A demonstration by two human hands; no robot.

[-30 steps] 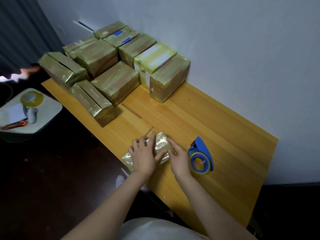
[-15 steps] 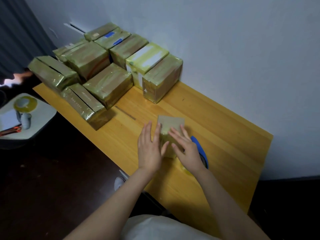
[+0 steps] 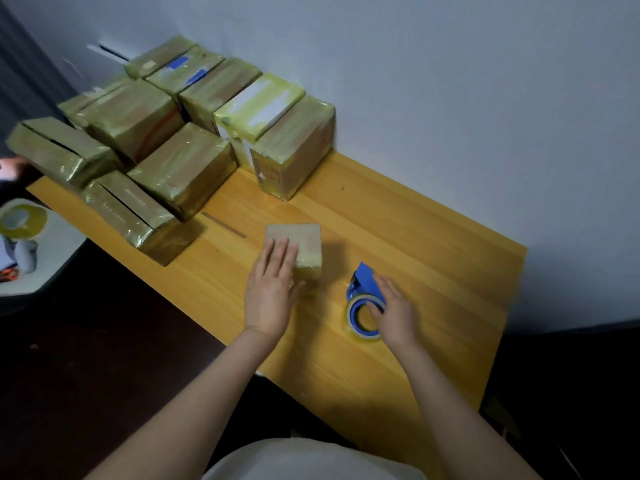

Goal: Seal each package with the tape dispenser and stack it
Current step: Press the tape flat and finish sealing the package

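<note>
A small brown package (image 3: 300,241) with glossy tape on its near end sits on the wooden table (image 3: 415,258). My left hand (image 3: 273,289) lies flat on its near left part, fingers straight. To its right the blue tape dispenser (image 3: 362,306) lies on its side on the table. My right hand (image 3: 394,311) lies over the dispenser's right side, fingers stretched along the blue body and the thumb at the roll's hole. A cluster of several taped packages (image 3: 183,168) stands at the far left against the wall.
A strip of brown tape (image 3: 223,225) is stuck to the table between the cluster and the small package. Left of the table, a white surface (image 3: 52,251) holds a yellow tape roll (image 3: 22,221) and small items. The wall runs close behind the table.
The small package was turned over and now sits further from me. My right hand left it and moved right onto the tape dispenser; my left hand stays flat on the package.
</note>
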